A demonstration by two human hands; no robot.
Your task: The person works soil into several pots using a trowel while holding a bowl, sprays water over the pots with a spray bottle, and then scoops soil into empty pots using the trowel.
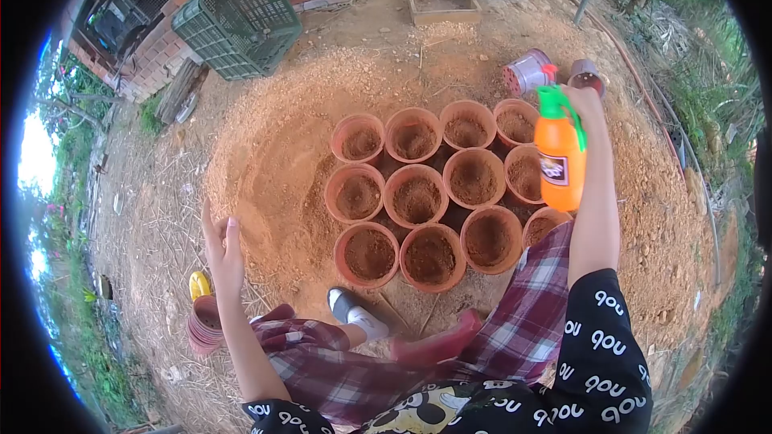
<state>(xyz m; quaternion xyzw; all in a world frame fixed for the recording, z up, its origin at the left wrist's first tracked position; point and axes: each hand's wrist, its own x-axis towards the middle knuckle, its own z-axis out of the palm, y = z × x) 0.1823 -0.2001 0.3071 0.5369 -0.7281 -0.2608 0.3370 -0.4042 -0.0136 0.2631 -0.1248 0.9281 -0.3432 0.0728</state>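
Observation:
My right hand (585,107) grips an orange spray bottle (559,162) by its green top, with a red tip at the nozzle. The bottle hangs over the right end of the rows of reddish-brown plastic pots (397,261), hiding part of some of them. Brown soil (415,202) lies inside the pots, which stand upright and close together in three rows. My left hand (224,255) is held out to the left of the pots, fingers stretched and apart, with nothing in it. Loose orange soil (277,165) spreads on the ground beyond that hand.
A stack of pots (199,329) and a yellow object (199,284) sit at lower left. Two more pots, one a tipped purplish pot (527,72), lie beyond the bottle. A green crate (237,20) and a wooden box (444,5) stand farther back. A red stool (438,340) is under me.

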